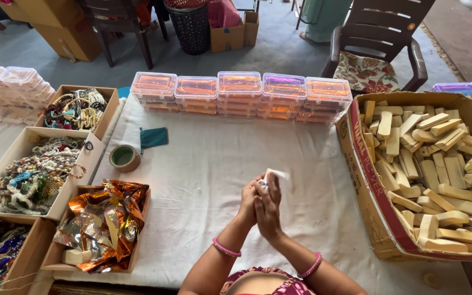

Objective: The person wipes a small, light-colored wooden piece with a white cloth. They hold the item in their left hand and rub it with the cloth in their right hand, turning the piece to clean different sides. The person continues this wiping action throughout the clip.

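Observation:
My left hand [248,203] and my right hand [269,210] are pressed together over the white cloth-covered table [203,164]. Between their fingertips they pinch a small white piece [275,175], thin like paper or a wrapper. What it is exactly is too small to tell. Both wrists wear pink bangles. To the right stands a large cardboard box [363,180] heaped with pale wooden-looking sticks [438,164]. To the left lies a shallow box of crumpled shiny copper foil wrappers [105,218].
Stacked clear plastic boxes with orange contents [240,95] line the far table edge. Boxes of beaded jewellery [34,175] sit at the left, beside a tape roll [124,158] and a teal cloth [153,137]. Brown chairs [381,38] and a basket stand beyond.

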